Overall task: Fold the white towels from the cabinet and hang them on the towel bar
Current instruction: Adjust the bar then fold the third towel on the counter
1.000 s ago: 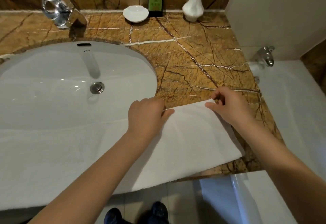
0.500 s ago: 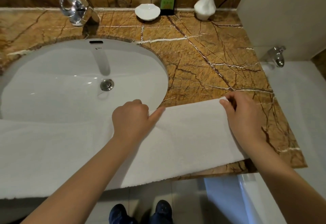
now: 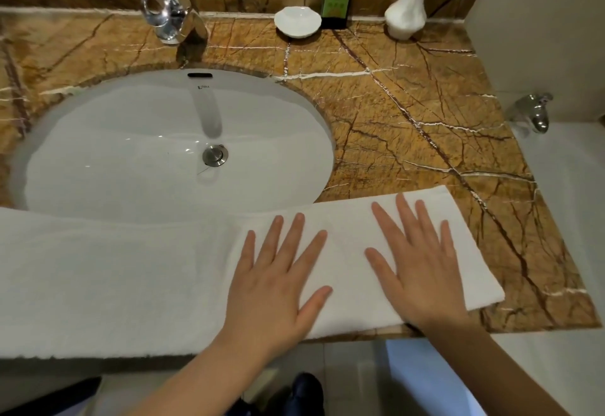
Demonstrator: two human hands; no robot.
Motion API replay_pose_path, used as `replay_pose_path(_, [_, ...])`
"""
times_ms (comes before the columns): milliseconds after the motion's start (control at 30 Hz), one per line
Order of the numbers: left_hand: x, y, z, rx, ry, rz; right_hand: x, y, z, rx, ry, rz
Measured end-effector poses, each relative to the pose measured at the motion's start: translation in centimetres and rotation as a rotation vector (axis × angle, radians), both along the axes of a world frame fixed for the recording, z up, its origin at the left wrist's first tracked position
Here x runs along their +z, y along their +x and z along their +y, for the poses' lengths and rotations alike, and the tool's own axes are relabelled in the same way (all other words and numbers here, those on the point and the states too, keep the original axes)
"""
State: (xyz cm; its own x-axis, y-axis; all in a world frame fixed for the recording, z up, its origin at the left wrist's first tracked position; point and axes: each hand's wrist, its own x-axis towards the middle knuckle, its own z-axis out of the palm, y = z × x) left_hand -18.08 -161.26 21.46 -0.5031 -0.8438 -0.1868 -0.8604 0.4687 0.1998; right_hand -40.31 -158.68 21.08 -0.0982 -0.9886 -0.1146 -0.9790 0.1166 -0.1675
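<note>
Evidently the folding step is in hand: the white towel (image 3: 114, 284) lies as a long band along the front edge of the surface (image 3: 409, 104), its left part spanning the near rim of the sink (image 3: 131, 140) and its right end on the marble. The left hand (image 3: 275, 284) and the right hand (image 3: 422, 271) lie flat side by side on that right end, fingers straight and spread, gripping nothing, only pressing the cloth smooth. The next move, I judge, calls for pinching one end and carrying it over the other with edges matched, before hanging it on the towel bar, which is out of view.
</note>
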Motion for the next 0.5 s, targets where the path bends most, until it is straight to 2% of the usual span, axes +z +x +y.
replay_pose_path(100, [-0.1, -0.8, 0.2, 0.041, 0.044, 0.020, -0.2, -1.3, -0.5, -0.027, 0.000, 0.032])
replay_pose_path(267, [0.9, 0.3, 0.3, 0.074, 0.040, 0.165, 0.1, -2.6, -0.7, -0.020, 0.050, 0.083])
replay_pose_path(400, [2.3, 6.8, -0.6, 0.221, -0.100, 0.170, 1.7, 0.1, -0.7, -0.051, 0.022, -0.018])
replay_pose_path(500, [2.2, 12.3, -1.3, 0.353, -0.099, 0.090, 2.5, 6.3, -0.7, 0.160, -0.008, -0.151])
